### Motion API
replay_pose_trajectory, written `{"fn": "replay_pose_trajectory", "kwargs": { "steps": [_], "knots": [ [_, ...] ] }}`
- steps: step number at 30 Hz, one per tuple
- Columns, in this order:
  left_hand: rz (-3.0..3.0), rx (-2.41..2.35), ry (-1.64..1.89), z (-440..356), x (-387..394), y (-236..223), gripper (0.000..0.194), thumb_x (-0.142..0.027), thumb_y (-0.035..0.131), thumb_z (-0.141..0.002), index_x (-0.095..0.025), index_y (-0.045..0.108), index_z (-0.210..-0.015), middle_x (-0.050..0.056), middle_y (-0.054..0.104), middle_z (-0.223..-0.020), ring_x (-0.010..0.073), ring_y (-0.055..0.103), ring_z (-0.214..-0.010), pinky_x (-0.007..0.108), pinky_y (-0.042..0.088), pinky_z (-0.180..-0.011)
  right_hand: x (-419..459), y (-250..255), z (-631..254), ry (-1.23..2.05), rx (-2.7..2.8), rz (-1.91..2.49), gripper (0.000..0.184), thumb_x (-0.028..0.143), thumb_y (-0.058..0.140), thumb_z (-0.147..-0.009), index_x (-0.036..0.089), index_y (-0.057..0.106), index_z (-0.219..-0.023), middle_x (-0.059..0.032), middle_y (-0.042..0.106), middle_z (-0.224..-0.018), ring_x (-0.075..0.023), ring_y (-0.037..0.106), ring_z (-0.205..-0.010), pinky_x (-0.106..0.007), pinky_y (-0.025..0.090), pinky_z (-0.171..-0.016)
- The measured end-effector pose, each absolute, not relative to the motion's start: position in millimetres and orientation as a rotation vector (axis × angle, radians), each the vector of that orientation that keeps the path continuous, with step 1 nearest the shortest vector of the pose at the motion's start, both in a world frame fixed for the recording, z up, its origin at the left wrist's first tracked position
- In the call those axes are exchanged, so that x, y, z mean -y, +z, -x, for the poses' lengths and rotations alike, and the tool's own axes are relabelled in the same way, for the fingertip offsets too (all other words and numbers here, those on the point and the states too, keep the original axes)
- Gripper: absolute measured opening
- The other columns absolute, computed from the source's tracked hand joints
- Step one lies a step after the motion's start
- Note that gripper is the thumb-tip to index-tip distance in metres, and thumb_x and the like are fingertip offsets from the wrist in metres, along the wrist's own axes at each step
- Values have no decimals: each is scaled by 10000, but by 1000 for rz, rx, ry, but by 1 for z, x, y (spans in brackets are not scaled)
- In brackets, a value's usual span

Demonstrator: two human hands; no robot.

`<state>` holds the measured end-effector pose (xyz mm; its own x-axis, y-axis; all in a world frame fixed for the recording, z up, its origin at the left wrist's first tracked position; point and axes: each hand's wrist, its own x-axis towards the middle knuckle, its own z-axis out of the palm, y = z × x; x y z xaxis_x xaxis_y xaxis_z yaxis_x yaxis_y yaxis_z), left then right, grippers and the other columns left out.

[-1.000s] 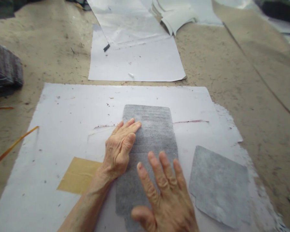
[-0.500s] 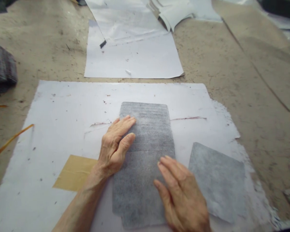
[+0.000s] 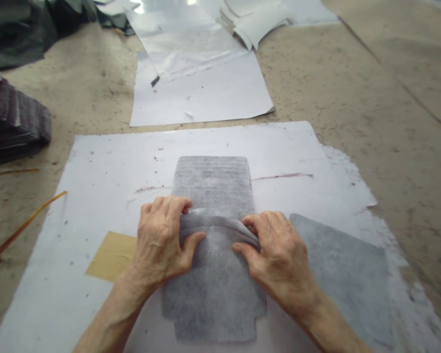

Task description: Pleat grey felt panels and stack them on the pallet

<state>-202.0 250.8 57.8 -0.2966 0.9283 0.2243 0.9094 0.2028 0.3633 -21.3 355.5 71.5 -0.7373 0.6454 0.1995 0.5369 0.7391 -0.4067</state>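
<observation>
A long grey fabric-like panel (image 3: 213, 294) with notched lower corners lies on white paper (image 3: 106, 162). Across its middle a fold stands up as a raised, arched ridge. My left hand (image 3: 165, 235) pinches the ridge's left end between thumb and fingers. At the other end, my right hand (image 3: 275, 245) grips the ridge the same way, thumb on the near side. The fingertips behind the ridge are partly hidden. Right of my right hand lies a second grey piece (image 3: 349, 274), flat on the paper.
Left of my left forearm, a tan tape patch (image 3: 112, 255) sticks to the paper. An orange-brown strip (image 3: 25, 228) lies at the left edge. A dark striped stack (image 3: 14, 117) stands behind it. Farther back are white sheets (image 3: 202, 93), curled pale pieces (image 3: 257, 22) and dark material (image 3: 22, 34).
Both hands, flat on the panel before, now pinch it. Its middle has been lifted into a ridge. My right hand has moved up, and my left slightly down. The camera view has shifted a little.
</observation>
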Motion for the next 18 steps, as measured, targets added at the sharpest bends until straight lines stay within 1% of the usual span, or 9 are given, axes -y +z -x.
{"fn": "replay_pose_trajectory", "kwargs": {
  "steps": [3,5,6,9,12,14,16,17,18],
  "knots": [
    [-1879,-2476,705,197,-245,56,473,-338,665,-708,-193,472,-1115,107,521,-1090,282,472,-989,434,357,-835,-349,67,20,526,2505,914,191,88,679,-669,163,516,-735,-17,522,-702,-191,473,-697,-332,387,-616],
    [-1927,-2464,736,194,-242,55,480,-287,649,-740,-242,465,-1181,88,507,-1171,279,442,-1061,445,321,-902,-344,63,17,584,2436,888,151,52,585,-731,169,490,-713,-13,511,-690,-175,468,-690,-318,382,-619],
    [-1943,-2432,750,192,-242,55,451,-255,630,-762,-259,472,-1185,71,525,-1171,267,441,-1065,444,307,-916,-341,61,16,613,2409,864,156,25,532,-748,169,483,-714,-14,513,-695,-168,470,-693,-312,384,-626],
    [-1904,-2326,783,191,-244,56,316,-204,579,-806,-271,538,-1112,21,606,-1067,233,473,-1014,437,290,-900,-337,55,12,702,2370,753,222,-46,429,-739,169,485,-747,-17,539,-743,-143,487,-704,-283,402,-642],
    [-1820,-2299,753,196,-247,59,118,-264,619,-778,-245,601,-893,-3,631,-886,221,510,-908,441,282,-854,-335,53,11,736,2341,738,229,-41,427,-742,175,499,-762,-5,548,-736,-123,505,-690,-251,414,-637],
    [-1706,-2334,708,201,-245,61,127,-320,646,-739,-214,586,-771,-1,603,-782,215,513,-832,420,300,-803,-336,53,12,707,2332,839,175,13,464,-768,181,504,-739,9,539,-687,-114,515,-649,-230,413,-607],
    [-1492,-2368,714,205,-241,62,176,-364,632,-731,-198,572,-735,3,561,-723,199,505,-760,378,330,-736,-337,56,14,651,2344,973,89,118,517,-792,184,517,-732,16,547,-652,-111,523,-598,-221,406,-558],
    [-1366,-2372,735,206,-238,63,192,-381,606,-742,-194,566,-722,1,536,-697,186,495,-718,354,338,-698,-338,58,14,617,2359,1030,70,189,539,-802,185,527,-733,13,557,-645,-113,526,-576,-219,396,-525],
    [-1247,-2373,756,206,-234,63,213,-396,574,-756,-193,552,-696,-5,508,-666,171,477,-669,333,339,-660,-338,60,15,588,2370,1080,108,261,547,-812,184,537,-738,9,566,-640,-116,526,-556,-220,381,-489]
  ]
}}
